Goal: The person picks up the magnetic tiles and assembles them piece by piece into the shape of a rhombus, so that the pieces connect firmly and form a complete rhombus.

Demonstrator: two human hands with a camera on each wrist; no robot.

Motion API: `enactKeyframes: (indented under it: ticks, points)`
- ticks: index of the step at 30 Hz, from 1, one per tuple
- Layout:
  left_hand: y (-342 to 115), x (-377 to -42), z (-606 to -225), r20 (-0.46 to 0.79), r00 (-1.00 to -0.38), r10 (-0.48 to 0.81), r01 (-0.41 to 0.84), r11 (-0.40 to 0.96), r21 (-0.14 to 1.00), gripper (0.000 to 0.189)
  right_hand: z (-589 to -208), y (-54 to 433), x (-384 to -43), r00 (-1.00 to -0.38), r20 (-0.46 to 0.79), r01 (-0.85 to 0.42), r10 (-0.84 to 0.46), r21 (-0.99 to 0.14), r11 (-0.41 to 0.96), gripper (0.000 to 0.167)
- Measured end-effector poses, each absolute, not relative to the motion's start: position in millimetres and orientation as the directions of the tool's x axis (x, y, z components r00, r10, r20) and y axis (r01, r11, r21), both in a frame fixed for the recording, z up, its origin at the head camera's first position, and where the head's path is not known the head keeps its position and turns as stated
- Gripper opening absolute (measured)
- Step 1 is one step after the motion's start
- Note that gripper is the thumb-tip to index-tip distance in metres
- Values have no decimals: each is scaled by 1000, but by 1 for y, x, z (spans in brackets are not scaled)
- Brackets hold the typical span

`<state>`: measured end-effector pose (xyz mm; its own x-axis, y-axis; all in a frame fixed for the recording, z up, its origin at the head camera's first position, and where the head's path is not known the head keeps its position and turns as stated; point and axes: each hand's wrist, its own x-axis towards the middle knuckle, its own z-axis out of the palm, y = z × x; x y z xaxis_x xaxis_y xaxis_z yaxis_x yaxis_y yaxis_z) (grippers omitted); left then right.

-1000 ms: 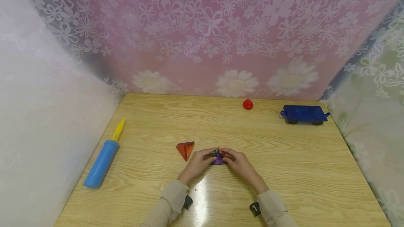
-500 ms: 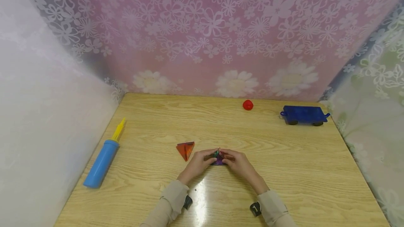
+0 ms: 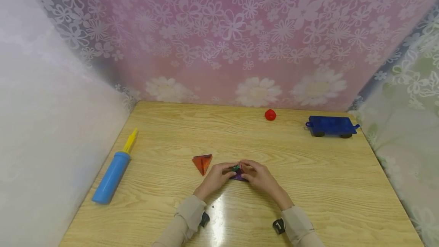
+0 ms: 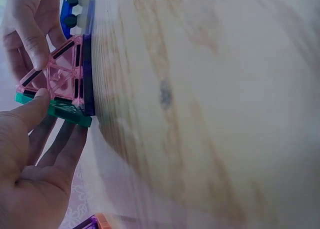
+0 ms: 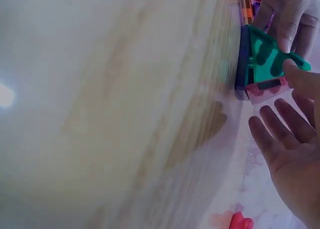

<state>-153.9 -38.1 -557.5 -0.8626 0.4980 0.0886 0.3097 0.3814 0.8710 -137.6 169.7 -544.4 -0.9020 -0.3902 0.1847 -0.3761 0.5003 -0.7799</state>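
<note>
Both hands meet over a small build of see-through triangular magnetic tiles near the table's middle. My left hand pinches the green tile, thumb at its upper edge and fingers behind it. My right hand holds the pink tile, its thumb near the top corner and other fingers spread loosely in the right wrist view. The green and pink tiles lean together, rising from a flat dark purple tile on the table. Fingers hide much of the build in the head view.
Left of the hands lies an orange tile pyramid. A blue and yellow hand pump lies along the table's left edge. At the back are a small red piece and a blue wheeled wagon base. Fabric walls border the table.
Both hands stay nearly in place. The right fingers have shifted slightly at the top of the build, and less of the purple shows between the hands.
</note>
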Motion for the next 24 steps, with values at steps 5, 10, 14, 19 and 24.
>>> enactKeyframes:
  ticks: [5,10,14,19,24]
  points:
    - [-38,-156,-556,115,-857,502,335,374,865,33,-543,171,-140,-901,139,-361,-410,-765,533,50]
    - [-37,-158,-553,150,-848,509,369,362,856,29,-540,170,-141,-897,99,-340,-431,-778,529,51]
    - [-35,-159,-551,164,-851,500,384,379,842,27,-539,169,-141,-895,73,-325,-441,-783,531,52]
    - [-34,-160,-549,151,-855,496,382,405,831,28,-540,169,-140,-896,79,-322,-436,-792,519,52]
    - [-41,-160,-538,138,-867,478,351,391,851,29,-542,169,-139,-911,111,-322,-397,-791,520,53]
